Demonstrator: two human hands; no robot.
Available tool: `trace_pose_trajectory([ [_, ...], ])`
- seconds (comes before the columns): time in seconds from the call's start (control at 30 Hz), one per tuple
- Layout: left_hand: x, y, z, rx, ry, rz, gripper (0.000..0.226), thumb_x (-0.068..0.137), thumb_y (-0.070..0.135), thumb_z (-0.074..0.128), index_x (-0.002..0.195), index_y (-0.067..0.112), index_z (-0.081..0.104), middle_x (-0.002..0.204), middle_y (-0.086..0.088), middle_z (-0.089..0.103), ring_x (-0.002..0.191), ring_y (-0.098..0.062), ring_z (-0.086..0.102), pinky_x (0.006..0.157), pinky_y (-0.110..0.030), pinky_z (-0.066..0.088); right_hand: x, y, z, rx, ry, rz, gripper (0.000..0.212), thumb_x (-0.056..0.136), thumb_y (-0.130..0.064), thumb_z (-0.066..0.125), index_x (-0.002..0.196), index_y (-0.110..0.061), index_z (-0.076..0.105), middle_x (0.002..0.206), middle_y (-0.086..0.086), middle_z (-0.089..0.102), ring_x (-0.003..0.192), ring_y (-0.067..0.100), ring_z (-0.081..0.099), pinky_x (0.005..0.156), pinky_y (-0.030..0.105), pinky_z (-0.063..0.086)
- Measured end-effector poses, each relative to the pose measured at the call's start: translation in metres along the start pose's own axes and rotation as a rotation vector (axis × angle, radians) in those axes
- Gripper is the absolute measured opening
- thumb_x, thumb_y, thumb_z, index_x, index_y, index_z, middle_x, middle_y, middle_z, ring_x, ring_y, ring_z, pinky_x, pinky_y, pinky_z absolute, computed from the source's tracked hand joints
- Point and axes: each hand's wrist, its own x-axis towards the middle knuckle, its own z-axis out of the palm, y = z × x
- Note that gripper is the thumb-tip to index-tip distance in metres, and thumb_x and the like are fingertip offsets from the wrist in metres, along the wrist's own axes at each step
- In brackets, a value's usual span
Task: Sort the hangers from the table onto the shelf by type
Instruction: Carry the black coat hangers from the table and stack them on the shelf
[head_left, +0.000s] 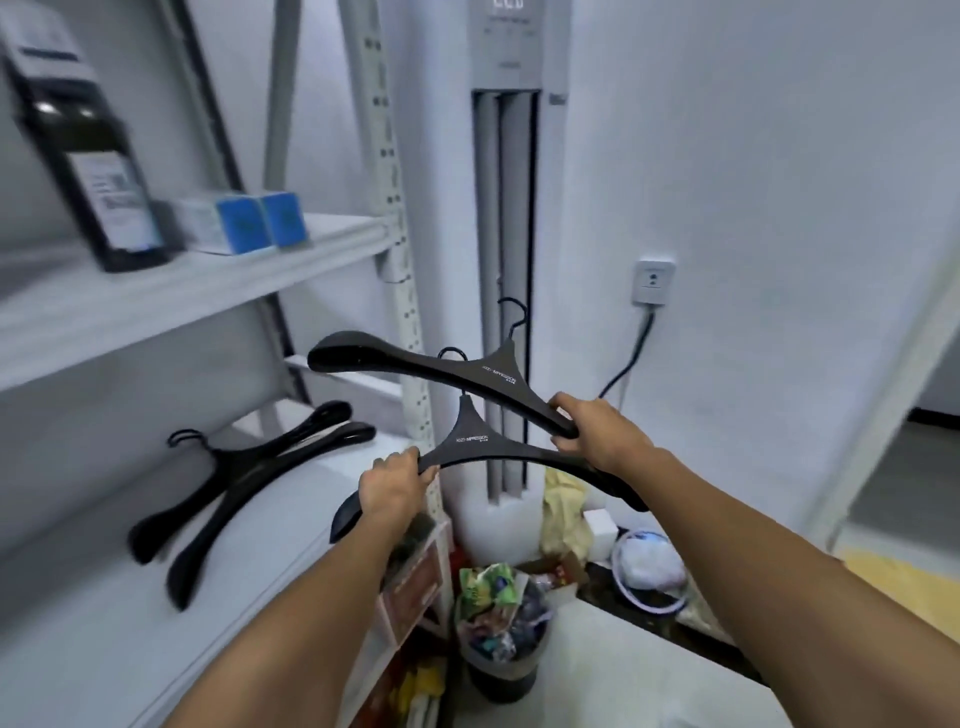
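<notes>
The left hand (392, 488) grips the left arm of a black hanger (483, 447), fingers (402, 460) curled over its top edge, with the broad tip sticking out below the wrist. The right hand (597, 431) closes its fingers round the right end of a second black hanger (415, 366), which is held slightly higher and slants up to the left. Both hangers are in the air just right of the white shelf unit, their necks overlapping and hooks pointing up. The lower hanger's right arm passes under the right wrist; whether it touches there is unclear. Two more black hangers (244, 478) lie crossed on the lower shelf (104, 649). The upper shelf (208, 291) carries a dark bottle (98, 171) and blue boxes (260, 221). A full waste bin (504, 660) stands on the floor below.
</notes>
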Motion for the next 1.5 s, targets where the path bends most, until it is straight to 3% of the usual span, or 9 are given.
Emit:
trace_pose_trajectory([
  [0.37, -0.029, -0.130, 0.002, 0.031, 0.022, -0.229, 0.041, 0.096, 0.051, 0.038, 0.109, 0.014, 0.053, 0.109, -0.006, 0.064, 0.105, -0.026, 0.059, 0.078, -0.035, 0.045, 0.055, -0.108, 0.079, 0.012, -0.195, -0.252, 0.035, 0.087, -0.025, 0.060, 0.120, -0.023, 0.048, 0.095, 0.010, 0.060, 0.084, 0.029, 0.059, 0.071, 0.034, 0.048],
  [0.6, -0.036, -0.193, -0.001, 0.007, -0.005, -0.362, 0.044, 0.096, 0.050, 0.037, 0.113, 0.013, 0.054, 0.113, -0.008, 0.064, 0.108, -0.028, 0.058, 0.085, -0.036, 0.046, 0.085, -0.164, 0.111, -0.015, -0.241, -0.365, 0.045, 0.087, -0.025, 0.061, 0.128, -0.025, 0.045, 0.100, 0.012, 0.062, 0.086, 0.029, 0.060, 0.077, 0.038, 0.052],
  [0.83, -0.040, -0.211, 0.007, -0.038, 0.014, -0.497, 0.045, 0.098, 0.046, 0.039, 0.122, 0.011, 0.052, 0.120, -0.012, 0.061, 0.115, -0.031, 0.056, 0.091, -0.037, 0.045, 0.109, -0.192, 0.134, -0.053, -0.250, -0.441, 0.045, 0.088, -0.026, 0.062, 0.130, -0.025, 0.045, 0.106, 0.010, 0.061, 0.092, 0.027, 0.059, 0.081, 0.037, 0.051],
  [1.0, -0.032, -0.205, 0.018, -0.054, -0.024, -0.555, 0.044, 0.098, 0.045, 0.038, 0.117, 0.009, 0.053, 0.120, -0.012, 0.062, 0.114, -0.031, 0.057, 0.091, -0.036, 0.046, 0.136, -0.205, 0.138, -0.105, -0.271, -0.480, 0.042, 0.088, -0.024, 0.061, 0.128, -0.021, 0.047, 0.104, 0.013, 0.063, 0.089, 0.029, 0.061, 0.080, 0.039, 0.052],
  [1.2, -0.018, -0.202, 0.032, -0.061, -0.063, -0.639, 0.042, 0.097, 0.045, 0.039, 0.118, 0.011, 0.053, 0.121, -0.012, 0.061, 0.115, -0.032, 0.056, 0.091, -0.037, 0.044, 0.169, -0.213, 0.144, -0.007, -0.263, -0.581, 0.049, 0.086, -0.022, 0.063, 0.132, -0.020, 0.047, 0.107, 0.011, 0.065, 0.092, 0.029, 0.061, 0.081, 0.037, 0.051],
  [1.33, -0.009, -0.195, 0.040, -0.038, -0.073, -0.682, 0.043, 0.097, 0.044, 0.038, 0.121, 0.011, 0.051, 0.124, -0.011, 0.058, 0.117, -0.032, 0.053, 0.093, -0.037, 0.044, 0.187, -0.217, 0.152, -0.004, -0.280, -0.618, 0.044, 0.087, -0.022, 0.063, 0.129, -0.018, 0.050, 0.109, 0.009, 0.062, 0.093, 0.026, 0.060, 0.077, 0.031, 0.050],
  [1.5, -0.001, -0.185, 0.046, -0.041, -0.078, -0.740, 0.041, 0.098, 0.043, 0.037, 0.120, 0.012, 0.051, 0.123, -0.009, 0.059, 0.116, -0.030, 0.054, 0.090, -0.036, 0.044, 0.208, -0.225, 0.161, -0.009, -0.314, -0.665, 0.037, 0.086, -0.021, 0.064, 0.121, -0.018, 0.054, 0.104, 0.012, 0.064, 0.091, 0.028, 0.061, 0.079, 0.036, 0.052],
])
